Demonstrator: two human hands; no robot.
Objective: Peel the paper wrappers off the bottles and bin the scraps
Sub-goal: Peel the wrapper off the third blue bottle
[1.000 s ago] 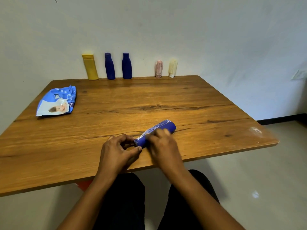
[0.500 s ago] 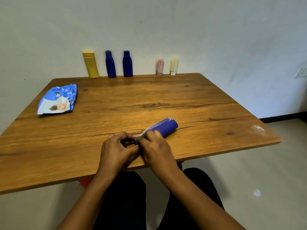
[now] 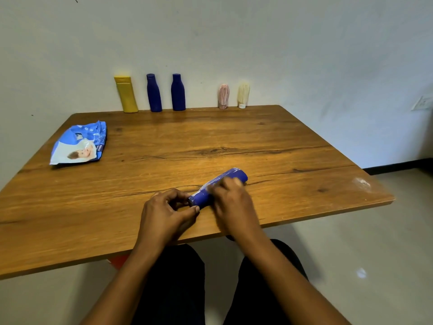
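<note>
Pinching the light, stiff blue bottle (image 3: 220,187) at its near cap, my left hand (image 3: 167,213) steadies; right hand (image 3: 234,202) grips its slippery wrapper.

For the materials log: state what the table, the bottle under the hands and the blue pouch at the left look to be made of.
Table: wood or wood-look laminate, matte; grain lines and dark knots show.
Blue bottle: probably plastic, with a glossy sheen along its side, perhaps a wrapper; blur leaves that open.
Blue pouch: thin plastic film, shiny, crinkled, printed.
</note>
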